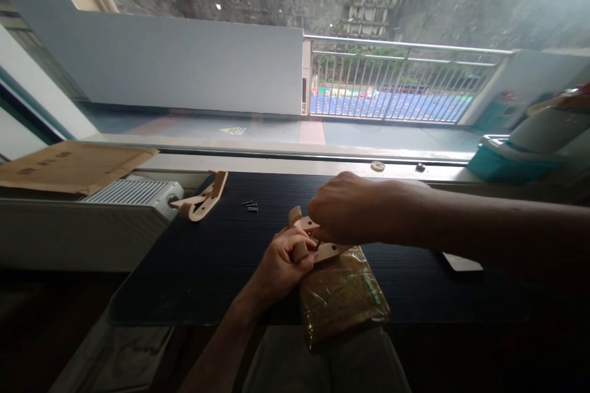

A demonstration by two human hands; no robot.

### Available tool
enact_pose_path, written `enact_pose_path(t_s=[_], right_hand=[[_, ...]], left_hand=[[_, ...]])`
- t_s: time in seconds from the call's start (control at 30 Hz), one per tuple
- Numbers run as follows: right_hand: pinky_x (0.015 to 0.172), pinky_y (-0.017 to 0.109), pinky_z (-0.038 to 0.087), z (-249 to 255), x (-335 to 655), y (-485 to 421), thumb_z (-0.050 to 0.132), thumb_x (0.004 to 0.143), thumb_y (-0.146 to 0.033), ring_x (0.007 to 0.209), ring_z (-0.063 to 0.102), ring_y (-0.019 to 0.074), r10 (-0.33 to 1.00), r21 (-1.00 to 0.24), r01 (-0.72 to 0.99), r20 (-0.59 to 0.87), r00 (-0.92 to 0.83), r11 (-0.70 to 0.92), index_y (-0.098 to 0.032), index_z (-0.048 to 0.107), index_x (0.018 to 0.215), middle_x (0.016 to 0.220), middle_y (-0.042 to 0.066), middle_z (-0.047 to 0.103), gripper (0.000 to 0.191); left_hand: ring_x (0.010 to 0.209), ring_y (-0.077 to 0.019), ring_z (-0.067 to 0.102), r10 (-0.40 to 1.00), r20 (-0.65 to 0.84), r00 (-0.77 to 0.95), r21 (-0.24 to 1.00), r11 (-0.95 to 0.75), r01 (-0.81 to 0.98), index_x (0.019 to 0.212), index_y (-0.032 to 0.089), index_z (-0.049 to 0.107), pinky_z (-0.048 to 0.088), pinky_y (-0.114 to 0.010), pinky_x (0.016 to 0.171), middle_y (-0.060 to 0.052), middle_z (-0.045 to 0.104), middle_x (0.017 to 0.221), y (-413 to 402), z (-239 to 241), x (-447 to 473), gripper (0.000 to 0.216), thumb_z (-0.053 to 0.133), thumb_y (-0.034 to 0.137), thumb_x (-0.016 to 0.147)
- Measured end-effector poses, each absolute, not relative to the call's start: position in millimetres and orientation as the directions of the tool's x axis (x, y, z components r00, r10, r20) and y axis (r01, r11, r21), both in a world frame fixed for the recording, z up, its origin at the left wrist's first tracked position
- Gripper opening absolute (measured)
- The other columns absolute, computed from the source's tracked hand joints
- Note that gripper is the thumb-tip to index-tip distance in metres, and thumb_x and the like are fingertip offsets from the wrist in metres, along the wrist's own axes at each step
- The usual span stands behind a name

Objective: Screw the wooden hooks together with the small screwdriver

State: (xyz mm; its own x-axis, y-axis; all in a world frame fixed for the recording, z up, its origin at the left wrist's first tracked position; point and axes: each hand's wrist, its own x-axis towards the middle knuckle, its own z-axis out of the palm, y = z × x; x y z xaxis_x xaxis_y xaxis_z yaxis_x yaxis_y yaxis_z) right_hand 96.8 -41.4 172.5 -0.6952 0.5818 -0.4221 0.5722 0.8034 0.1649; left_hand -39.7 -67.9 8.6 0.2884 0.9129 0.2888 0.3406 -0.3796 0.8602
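My left hand (283, 261) is closed round a small wooden assembly (304, 234) with holes in its flat pieces, held just above the dark table top (207, 258). My right hand (343, 209) comes in from the right and is closed over the same wooden assembly from above; what its fingertips pinch is hidden. A clear plastic bag (341, 298) with brownish contents lies under the hands at the table's near edge. A second wooden assembly (203, 199) rests at the table's far left. Several small dark screws (249, 205) lie near it.
A white radiator (133, 191) with a cardboard sheet (69, 166) stands on the left. A flat wooden piece (461, 264) lies on the table at right. A teal container (507, 163) sits at far right. A tape roll (378, 166) lies on the window sill.
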Motion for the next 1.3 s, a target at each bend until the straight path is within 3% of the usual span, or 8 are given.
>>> enact_pose_path(t_s=[0.1, 0.2, 0.3, 0.4, 0.63, 0.93, 1.3], right_hand=[[0.051, 0.026, 0.029, 176.9, 96.0, -39.7, 0.061, 0.073, -0.016, 0.052, 0.045, 0.0103, 0.521, 0.123, 0.524, -0.430, -0.738, 0.843, -0.016, 0.063, 0.072, 0.058, 0.000, 0.056, 0.002], [0.051, 0.026, 0.029, 180.8, 94.0, -40.0, 0.059, 0.071, -0.007, 0.054, 0.046, 0.0097, 0.503, 0.118, 0.510, -0.457, -0.734, 0.852, -0.015, 0.064, 0.073, 0.062, 0.000, 0.059, 0.010], [0.051, 0.026, 0.029, 181.1, 93.9, -39.7, 0.059, 0.071, -0.006, 0.055, 0.046, 0.0095, 0.512, 0.107, 0.532, -0.478, -0.714, 0.840, -0.015, 0.065, 0.076, 0.064, 0.001, 0.060, 0.012], [0.051, 0.026, 0.028, 178.1, 98.2, -37.5, 0.058, 0.072, -0.008, 0.053, 0.044, 0.0089, 0.487, 0.063, 0.521, -0.462, -0.741, 0.851, -0.015, 0.066, 0.076, 0.063, 0.001, 0.059, 0.011], [0.050, 0.025, 0.027, 171.6, 105.1, -36.7, 0.057, 0.079, -0.026, 0.051, 0.043, 0.0093, 0.590, 0.044, 0.628, -0.400, -0.702, 0.777, -0.016, 0.065, 0.075, 0.059, 0.001, 0.056, 0.014], [0.053, 0.026, 0.029, 172.7, 92.4, -39.6, 0.055, 0.080, -0.025, 0.054, 0.046, 0.0110, 0.555, 0.068, 0.593, -0.451, -0.699, 0.802, -0.015, 0.066, 0.074, 0.062, 0.003, 0.059, 0.016], [0.052, 0.027, 0.026, 168.7, 93.5, -35.0, 0.052, 0.082, -0.025, 0.051, 0.042, 0.0088, 0.534, 0.037, 0.576, -0.426, -0.730, 0.816, -0.015, 0.065, 0.072, 0.060, 0.001, 0.058, 0.019]], left_hand=[[0.077, -0.0150, 0.059, 0.917, 0.278, 0.286, 0.860, -0.370, 0.352, 0.066, 0.017, 0.060, 0.047, -0.025, 0.070, -0.003, 0.062, 0.079, -67.7, 8.3, -40.7, 0.008, 0.064, 0.019, 0.074], [0.083, -0.0167, 0.060, 0.927, 0.243, 0.287, 0.874, -0.338, 0.351, 0.076, 0.018, 0.064, 0.048, -0.027, 0.074, -0.004, 0.064, 0.086, -70.6, 7.9, -42.1, 0.003, 0.064, 0.020, 0.073], [0.090, -0.0182, 0.060, 0.942, 0.192, 0.275, 0.895, -0.283, 0.344, 0.097, 0.020, 0.064, 0.048, -0.028, 0.078, -0.005, 0.063, 0.098, -75.9, 4.4, -43.6, 0.026, 0.066, 0.019, 0.071], [0.095, -0.0185, 0.059, 0.949, 0.207, 0.239, 0.899, -0.281, 0.337, 0.104, 0.022, 0.061, 0.047, -0.029, 0.083, -0.005, 0.062, 0.101, -79.9, -2.1, -44.2, 0.034, 0.066, 0.019, 0.070], [0.094, -0.0181, 0.058, 0.938, 0.250, 0.241, 0.879, -0.324, 0.349, 0.097, 0.022, 0.060, 0.046, -0.030, 0.087, -0.003, 0.060, 0.097, -78.1, -9.0, -43.1, 0.026, 0.065, 0.019, 0.072], [0.085, -0.0174, 0.058, 0.949, 0.243, 0.201, 0.879, -0.303, 0.369, 0.074, 0.019, 0.061, 0.046, -0.029, 0.079, -0.002, 0.061, 0.084, -75.9, -3.2, -38.3, 0.005, 0.065, 0.020, 0.071], [0.086, -0.0170, 0.057, 0.933, 0.287, 0.217, 0.879, -0.347, 0.327, 0.058, 0.017, 0.051, 0.044, -0.030, 0.083, -0.003, 0.061, 0.080, -71.3, -5.2, -37.1, 0.021, 0.064, 0.021, 0.074]])
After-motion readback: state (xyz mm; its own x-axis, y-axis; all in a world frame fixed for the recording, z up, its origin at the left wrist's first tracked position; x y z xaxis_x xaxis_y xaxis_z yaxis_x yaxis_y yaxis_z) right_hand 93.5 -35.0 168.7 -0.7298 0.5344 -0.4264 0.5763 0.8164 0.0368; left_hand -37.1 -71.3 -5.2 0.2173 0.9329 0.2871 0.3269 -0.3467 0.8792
